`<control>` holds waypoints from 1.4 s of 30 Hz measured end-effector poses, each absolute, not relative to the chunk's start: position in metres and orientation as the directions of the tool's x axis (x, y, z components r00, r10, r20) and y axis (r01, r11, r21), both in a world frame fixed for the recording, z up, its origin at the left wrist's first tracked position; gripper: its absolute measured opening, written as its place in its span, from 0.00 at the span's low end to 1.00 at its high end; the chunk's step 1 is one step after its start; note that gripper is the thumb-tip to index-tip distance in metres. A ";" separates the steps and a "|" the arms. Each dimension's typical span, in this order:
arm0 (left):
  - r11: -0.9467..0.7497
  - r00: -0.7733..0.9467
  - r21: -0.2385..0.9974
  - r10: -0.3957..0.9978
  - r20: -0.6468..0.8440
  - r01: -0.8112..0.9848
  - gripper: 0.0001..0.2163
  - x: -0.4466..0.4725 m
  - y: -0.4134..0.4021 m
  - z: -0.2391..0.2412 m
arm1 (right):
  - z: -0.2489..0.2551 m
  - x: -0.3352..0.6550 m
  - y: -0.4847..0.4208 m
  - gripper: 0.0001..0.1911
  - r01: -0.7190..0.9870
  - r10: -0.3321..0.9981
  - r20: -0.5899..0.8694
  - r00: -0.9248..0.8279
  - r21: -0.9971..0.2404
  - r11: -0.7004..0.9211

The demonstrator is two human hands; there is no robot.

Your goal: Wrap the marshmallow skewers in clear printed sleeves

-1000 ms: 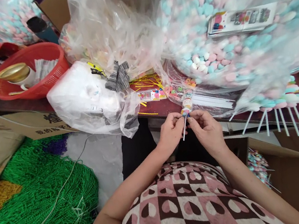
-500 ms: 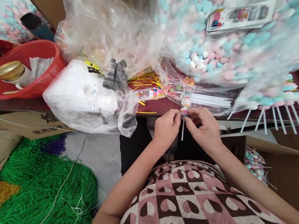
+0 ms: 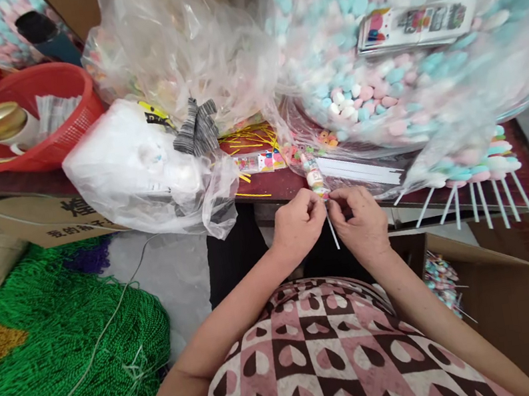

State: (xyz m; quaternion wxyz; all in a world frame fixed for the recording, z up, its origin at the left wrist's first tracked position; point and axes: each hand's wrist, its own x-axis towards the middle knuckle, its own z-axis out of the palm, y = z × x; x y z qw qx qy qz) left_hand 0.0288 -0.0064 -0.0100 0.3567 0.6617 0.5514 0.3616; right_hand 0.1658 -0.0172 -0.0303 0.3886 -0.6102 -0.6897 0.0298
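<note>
A marshmallow candy stick [image 3: 313, 173] in a printed clear wrapper is held over the table's front edge, its top leaning left and its white stick pointing down. My left hand [image 3: 299, 220] is closed, pinching the wrapper's lower end from the left. From the right, the thumb and fingers of my right hand [image 3: 360, 217] pinch the same spot; whether a tie sits between the fingertips is too small to see. Just beyond lie yellow twist ties [image 3: 247, 138] and printed wrappers [image 3: 258, 162]. Marshmallow sticks [image 3: 476, 173] lie to the right, their white sticks jutting over the edge.
Big clear bags of pastel marshmallows [image 3: 377, 81] fill the back right, with a stack of printed wrappers [image 3: 418, 23] on top. At left are a white plastic bag [image 3: 138, 172] and a red basket [image 3: 81, 130]. An open cardboard box [image 3: 498, 294] with wrapped candy stands below right.
The candy stick has swung: its top has gone from leaning right to leaning left, and its lower end now points right. Both hands still pinch the wrapper's base. The view has shifted slightly.
</note>
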 end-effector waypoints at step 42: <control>0.001 0.189 0.996 0.982 -0.017 0.084 0.10 0.012 -0.016 0.005 | -0.002 0.158 -0.045 0.17 0.000 0.988 -0.145 0.060 -0.989 -0.146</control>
